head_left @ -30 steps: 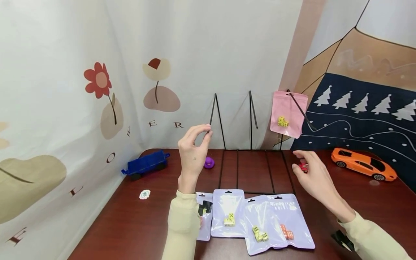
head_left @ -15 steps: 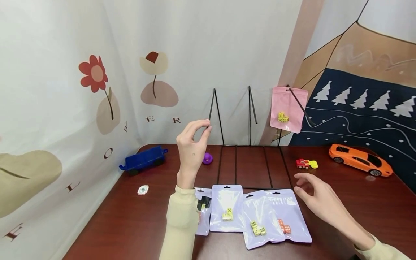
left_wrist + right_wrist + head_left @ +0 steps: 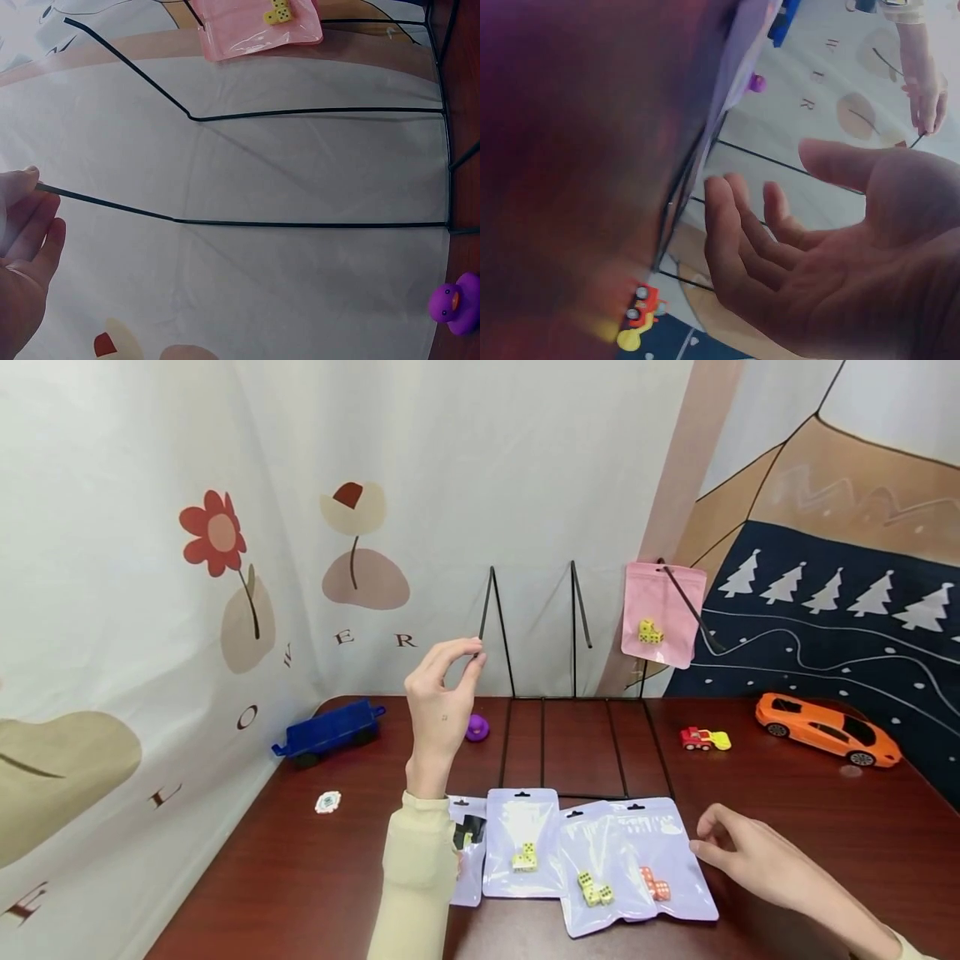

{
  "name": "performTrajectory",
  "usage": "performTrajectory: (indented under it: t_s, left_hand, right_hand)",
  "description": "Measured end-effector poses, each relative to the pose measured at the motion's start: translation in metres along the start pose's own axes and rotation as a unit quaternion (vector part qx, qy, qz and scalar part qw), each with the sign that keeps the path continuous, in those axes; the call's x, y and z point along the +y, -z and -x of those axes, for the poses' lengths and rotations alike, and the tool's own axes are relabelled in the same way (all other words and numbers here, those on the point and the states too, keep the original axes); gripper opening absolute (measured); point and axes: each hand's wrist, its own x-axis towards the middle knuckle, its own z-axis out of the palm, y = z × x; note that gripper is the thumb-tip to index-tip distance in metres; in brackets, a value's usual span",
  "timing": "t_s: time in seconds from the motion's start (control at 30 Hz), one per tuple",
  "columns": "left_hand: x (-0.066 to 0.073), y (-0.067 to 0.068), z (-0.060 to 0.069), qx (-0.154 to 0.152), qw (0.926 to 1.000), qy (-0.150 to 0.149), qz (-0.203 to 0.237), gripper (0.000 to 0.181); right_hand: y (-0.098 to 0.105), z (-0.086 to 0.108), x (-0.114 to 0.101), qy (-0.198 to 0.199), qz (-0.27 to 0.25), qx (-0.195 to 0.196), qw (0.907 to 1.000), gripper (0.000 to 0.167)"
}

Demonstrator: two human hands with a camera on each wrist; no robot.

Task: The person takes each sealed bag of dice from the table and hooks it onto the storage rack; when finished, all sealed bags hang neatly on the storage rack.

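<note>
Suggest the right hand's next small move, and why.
Probably have the right hand pinch the nearest bag by its right edge: that hand holds nothing and is beside that edge, while the left hand pinches the tip of the left hook, which carries no bag.

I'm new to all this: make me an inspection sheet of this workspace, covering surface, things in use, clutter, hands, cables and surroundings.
Surface: dark red-brown tabletop.
Things in use: black wire rack stands on it; a pink pouch with yellow dice hangs at its right; four lilac pouches lie in front.
Clutter: blue toy trailer, purple duck, white disc, red-and-yellow toy vehicle, orange toy car.
Hands: left hand pinches the rack's left prong at its end; right hand holds nothing, beside the rightmost lilac pouch, contact unclear.
Cables: nothing seen.
Surroundings: printed cloth backdrop.
</note>
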Motion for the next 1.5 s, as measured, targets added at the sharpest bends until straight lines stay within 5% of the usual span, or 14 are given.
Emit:
performTrajectory:
  t_s: [0.17,0.87,1.23,1.5]
  left_hand:
    - [-0.001,-0.001,0.001,0.003,1.0,-0.006,0.003,0.012]
    - [-0.001,0.0,-0.001,0.0,1.0,-0.006,-0.007,0.014]
    - [-0.002,0.0,0.0,-0.001,1.0,-0.005,-0.005,0.009]
    - [-0.001,0.0,-0.001,-0.001,0.9999,-0.004,-0.012,0.008]
  right_hand:
    - [-0.004,0.003,0.008,-0.021,-0.023,-0.051,0.9982,0.02]
    - [-0.011,0.0,0.018,0.029,-0.086,-0.121,0.9885,0.025]
    - [-0.013,-0.001,0.017,0.044,-0.111,-0.134,0.9837,0.022]
    - [-0.011,-0.002,0.017,0.057,-0.136,-0.108,0.9831,0.019]
